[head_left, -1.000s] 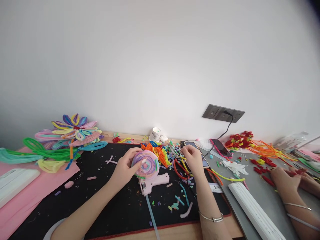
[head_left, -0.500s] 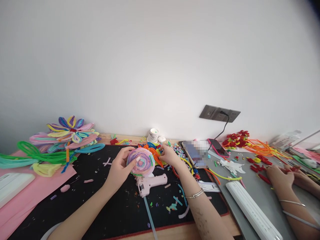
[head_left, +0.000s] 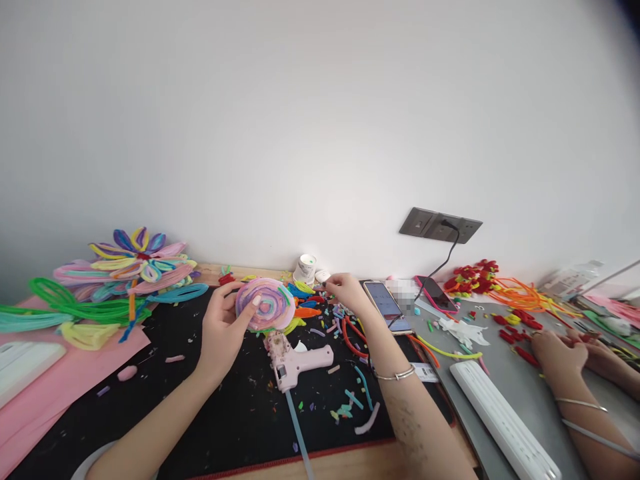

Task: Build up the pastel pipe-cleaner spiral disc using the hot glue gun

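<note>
My left hand (head_left: 224, 328) grips a round spiral disc (head_left: 267, 305) of pink, purple and orange fuzzy stems, its thumb lying across the front. Below the disc a pale pink glue gun (head_left: 300, 363) rests on the black mat (head_left: 215, 413), a long bluish glue stick (head_left: 297, 427) coming out of its back end. My right hand (head_left: 347, 293) is raised near the paper cup (head_left: 305, 269), fingertips pinched together; a tiny dark bit shows at them, too small to name. Orange fuzzy loops (head_left: 306, 312) lie between the disc and that hand.
At the left a large fuzzy-stem flower (head_left: 143, 257) and green loops (head_left: 75, 303) lie over pink paper (head_left: 100, 373). Two phones, one gold-edged (head_left: 385, 303), lie at the right. Beyond the white power strip (head_left: 503, 420), another person's hands (head_left: 563, 353) work with red pieces.
My left hand has shifted left with the disc, showing more of the glue gun. My right hand has moved up and away from the orange loops, uncovering more of them.
</note>
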The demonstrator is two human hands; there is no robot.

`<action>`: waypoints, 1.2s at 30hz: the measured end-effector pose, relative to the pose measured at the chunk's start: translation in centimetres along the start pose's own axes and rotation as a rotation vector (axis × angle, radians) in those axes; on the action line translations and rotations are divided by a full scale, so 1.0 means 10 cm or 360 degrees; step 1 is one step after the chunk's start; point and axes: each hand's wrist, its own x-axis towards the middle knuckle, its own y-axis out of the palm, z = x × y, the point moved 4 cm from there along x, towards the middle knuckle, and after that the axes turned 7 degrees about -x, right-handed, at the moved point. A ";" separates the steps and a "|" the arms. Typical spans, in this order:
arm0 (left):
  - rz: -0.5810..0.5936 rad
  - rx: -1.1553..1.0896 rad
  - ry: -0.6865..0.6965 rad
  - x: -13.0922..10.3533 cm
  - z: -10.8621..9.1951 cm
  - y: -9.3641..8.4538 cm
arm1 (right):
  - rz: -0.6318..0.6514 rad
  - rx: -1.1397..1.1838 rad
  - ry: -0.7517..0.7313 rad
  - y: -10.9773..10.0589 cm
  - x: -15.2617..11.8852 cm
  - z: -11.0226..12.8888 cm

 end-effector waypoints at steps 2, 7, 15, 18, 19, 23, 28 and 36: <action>-0.0040 -0.0004 0.0014 0.01 0.03 -0.02 | -0.0149 -0.0115 0.0024 -0.16 -0.01 -0.12; -0.0065 -0.0030 -0.0002 0.03 0.04 -0.04 | -0.0292 -0.0385 -0.0032 -0.27 -0.06 -0.31; -0.0092 -0.0036 -0.0031 0.04 0.03 -0.05 | -0.0232 -0.0721 -0.0225 -0.09 0.14 -0.31; -0.0084 -0.0035 -0.0039 0.03 0.06 -0.05 | -0.0142 -0.0825 -0.0270 0.03 0.30 -0.27; -0.0082 -0.0028 -0.0044 0.03 0.07 -0.05 | -0.0102 -0.0857 -0.0287 0.08 0.34 -0.26; -0.0081 -0.0037 -0.0085 0.02 0.08 -0.05 | 0.0052 -0.0961 -0.0340 0.26 0.50 -0.24; -0.0055 -0.0066 -0.0111 0.02 0.06 -0.03 | 0.0126 -0.0939 -0.0354 0.23 0.56 -0.22; 0.0100 -0.0050 -0.0137 -0.03 0.00 0.04 | 0.0024 -0.0399 -0.0325 -0.12 0.18 -0.12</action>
